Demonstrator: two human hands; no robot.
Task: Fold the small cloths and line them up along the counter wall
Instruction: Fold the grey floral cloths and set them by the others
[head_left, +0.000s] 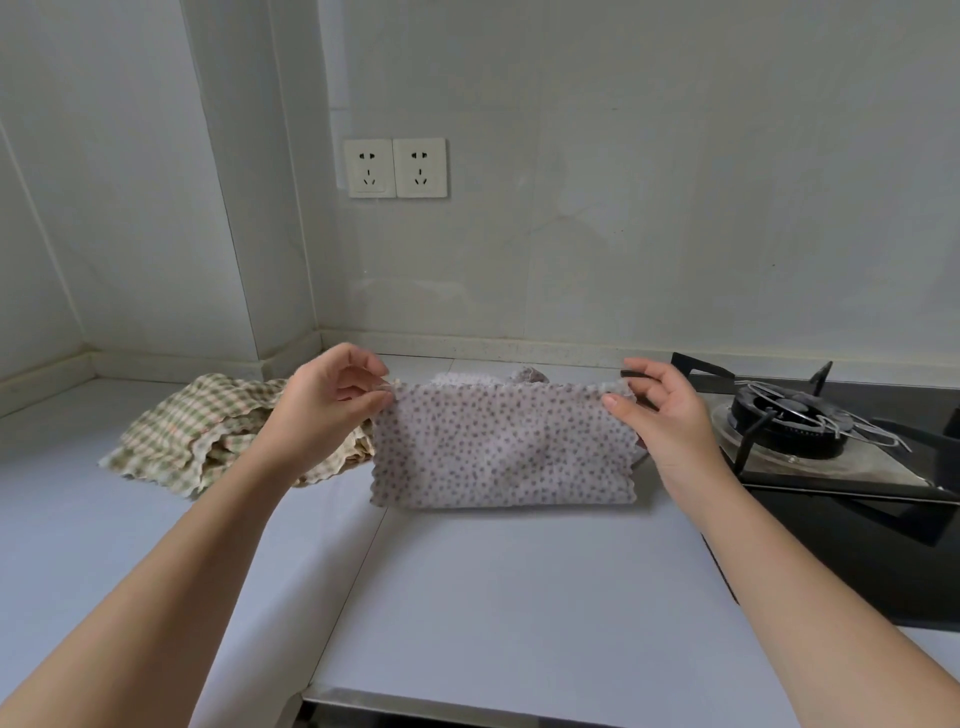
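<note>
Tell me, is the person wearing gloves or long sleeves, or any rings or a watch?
No gloves: the left hand and right hand are bare. No sleeve shows on the left forearm or right forearm, right to the picture's edge. I see no ring, watch or bracelet. The right thumbnail looks short and unpainted.

Single head-worn view (wide-angle, edges bowed) looked forward and down across counter toward back wall; close range.
</note>
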